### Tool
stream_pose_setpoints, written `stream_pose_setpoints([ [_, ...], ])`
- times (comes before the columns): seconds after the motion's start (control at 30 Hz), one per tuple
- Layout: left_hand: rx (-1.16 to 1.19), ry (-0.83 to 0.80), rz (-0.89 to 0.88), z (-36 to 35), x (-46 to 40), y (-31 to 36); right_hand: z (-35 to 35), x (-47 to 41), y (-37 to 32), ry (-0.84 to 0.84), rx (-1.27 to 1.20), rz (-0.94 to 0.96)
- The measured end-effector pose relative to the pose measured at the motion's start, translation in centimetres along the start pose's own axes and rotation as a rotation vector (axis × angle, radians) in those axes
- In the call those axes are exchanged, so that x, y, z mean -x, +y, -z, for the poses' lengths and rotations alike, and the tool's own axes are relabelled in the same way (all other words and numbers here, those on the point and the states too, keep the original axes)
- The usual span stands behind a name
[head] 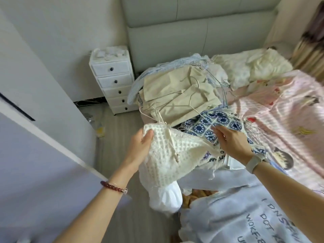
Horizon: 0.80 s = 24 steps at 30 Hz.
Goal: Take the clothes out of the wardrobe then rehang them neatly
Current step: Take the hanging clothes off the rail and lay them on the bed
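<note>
The bed (287,109), under a pink printed cover, carries the whole heap of clothes taken from the wardrobe, piled along its near edge. Largest in the heap is a stack of cream garments (175,95) with thin wire hangers (194,95) lying loose on top; these look light but apt to snag on one another, so each is best lifted by its hook. Beside it lies a blue and white crochet piece (219,123), open-worked and fringed, likely to catch on hanger ends. Nearest is the white waffle-knit top (168,155), half on the bed and hanging over its side, still on a white hanger (150,114). It seems soft, limp and stretchy, so a pull on the knit would distort it; taking it by the hanger neck or both shoulders looks safer. The left hand (140,146) grips the knit at its upper edge, thumb curled over the fabric. The right hand (231,142) rests on the crochet piece, fingers (218,132) straight and close together, holding nothing
</note>
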<state>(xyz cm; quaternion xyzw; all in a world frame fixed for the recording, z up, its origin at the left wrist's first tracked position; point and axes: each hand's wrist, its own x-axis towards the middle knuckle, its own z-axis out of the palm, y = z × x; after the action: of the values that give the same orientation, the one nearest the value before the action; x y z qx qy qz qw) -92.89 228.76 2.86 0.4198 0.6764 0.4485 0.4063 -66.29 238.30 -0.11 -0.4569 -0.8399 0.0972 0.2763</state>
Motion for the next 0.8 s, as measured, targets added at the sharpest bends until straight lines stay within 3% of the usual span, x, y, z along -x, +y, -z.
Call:
stream_pose_setpoints([
  [0.23,-0.020,0.414,-0.012,2.7,-8.3,2.4,-1.9,-7.8,-1.5,0.145,-0.107,-0.184],
  [0.57,0.060,0.855,-0.218,8.4,-21.8,11.7,-5.3,-23.9,-5.9,0.287,-0.379,-0.216],
  [0.8,0.057,1.018,-0.245,10.5,-30.0,14.5,-8.4,-34.4,-6.3,0.260,-0.474,-0.161],
])
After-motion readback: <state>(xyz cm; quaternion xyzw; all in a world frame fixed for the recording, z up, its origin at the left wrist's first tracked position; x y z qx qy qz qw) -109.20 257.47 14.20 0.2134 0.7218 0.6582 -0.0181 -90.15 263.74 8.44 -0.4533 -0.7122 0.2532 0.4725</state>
